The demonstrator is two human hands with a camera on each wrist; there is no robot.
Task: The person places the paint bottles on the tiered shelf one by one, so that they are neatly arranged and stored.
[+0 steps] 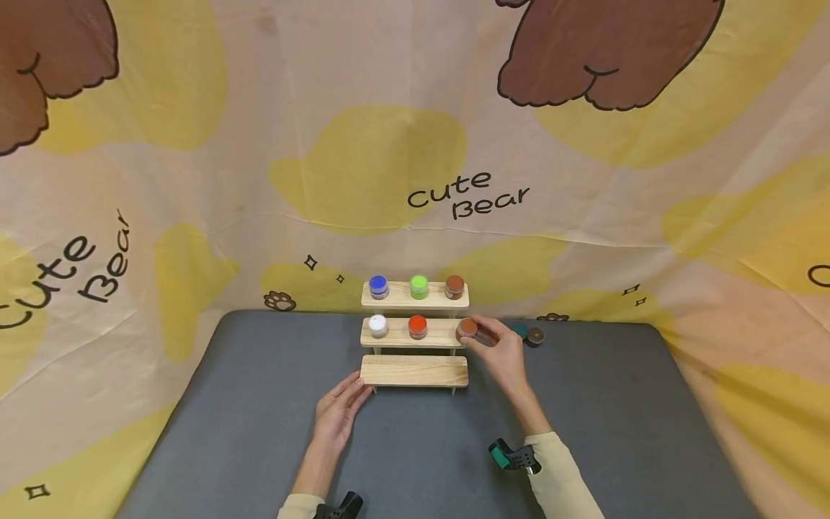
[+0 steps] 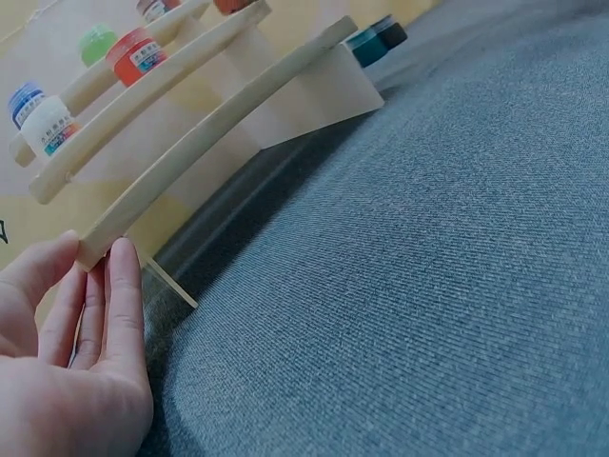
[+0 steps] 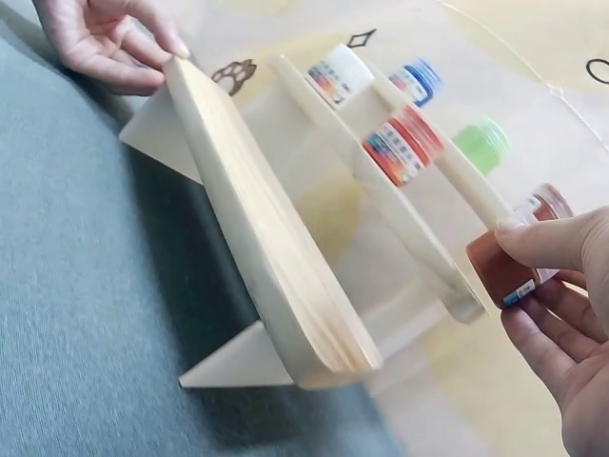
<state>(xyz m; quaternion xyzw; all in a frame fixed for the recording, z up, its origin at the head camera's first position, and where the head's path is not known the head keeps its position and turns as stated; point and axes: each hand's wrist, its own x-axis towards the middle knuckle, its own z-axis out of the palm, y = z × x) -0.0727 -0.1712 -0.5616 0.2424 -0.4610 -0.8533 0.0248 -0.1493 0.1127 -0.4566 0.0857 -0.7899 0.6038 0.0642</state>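
A three-tier wooden display stand (image 1: 413, 370) stands on the table. My left hand (image 1: 337, 414) pinches the left end of its lowest board, thumb against the edge and fingers beneath, as the left wrist view shows. My right hand (image 1: 502, 355) grips a brown paint jar (image 3: 501, 269) at the right end of the middle tier; I cannot tell whether the jar touches the board. On that tier sit a white jar (image 1: 378, 326) and a red jar (image 1: 418, 327). The top tier bears a blue jar (image 1: 379, 287), a green jar (image 1: 418, 287) and another brown jar (image 1: 454, 287).
Behind the right hand, a dark teal jar (image 2: 365, 46) and a blackish jar (image 1: 534, 336) stand on the grey table (image 1: 259, 404), right of the stand. A cloth backdrop (image 1: 363, 238) with bear prints hangs close behind the stand.
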